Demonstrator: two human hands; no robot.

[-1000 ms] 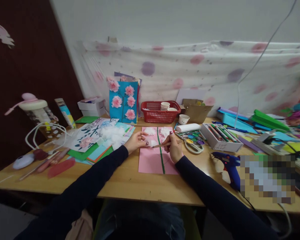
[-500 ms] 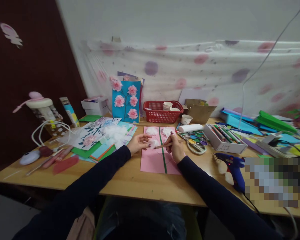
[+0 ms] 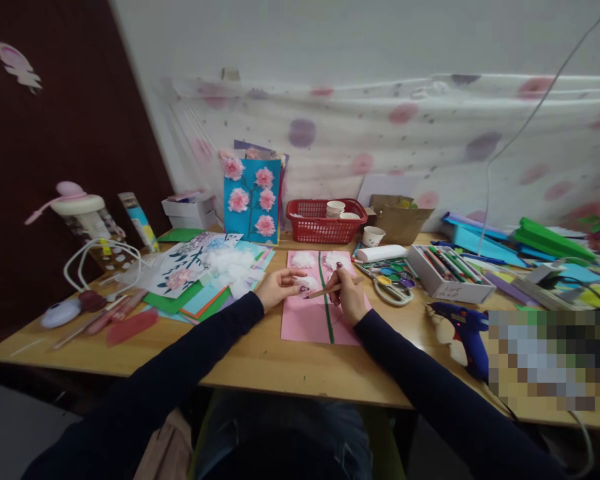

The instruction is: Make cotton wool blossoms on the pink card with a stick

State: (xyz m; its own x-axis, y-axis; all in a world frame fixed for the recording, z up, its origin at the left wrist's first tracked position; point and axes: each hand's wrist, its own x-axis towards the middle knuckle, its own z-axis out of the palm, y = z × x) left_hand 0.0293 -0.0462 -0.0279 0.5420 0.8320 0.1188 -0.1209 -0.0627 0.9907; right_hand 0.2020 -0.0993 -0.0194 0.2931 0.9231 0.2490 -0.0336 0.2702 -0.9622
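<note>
A sheet of pink paper (image 3: 300,327) lies on the desk with a green stripe (image 3: 329,313) running down it. Tufts of white cotton (image 3: 304,259) sit near its top, one on each side of the stripe. At the paper's left edge, my left hand (image 3: 277,289) has thumb and fingers closed around another small piece of cotton, partly hidden by them. My right hand (image 3: 349,297) grips a thin wooden stick (image 3: 325,291) like a pencil. Its dark pointed end is by the left thumb, close to the cotton.
Coloured paper and loose cotton (image 3: 230,263) lie left of the pink sheet. Behind stand a blue flower picture (image 3: 253,223) and a red basket (image 3: 325,230). To the right are scissors (image 3: 393,293), a box of pens (image 3: 450,283) and a blue glue gun (image 3: 467,327).
The stick's tip has shifted slightly left and down, beside my left thumb. My right hand has tilted a little; my left hand stays by the same cotton.
</note>
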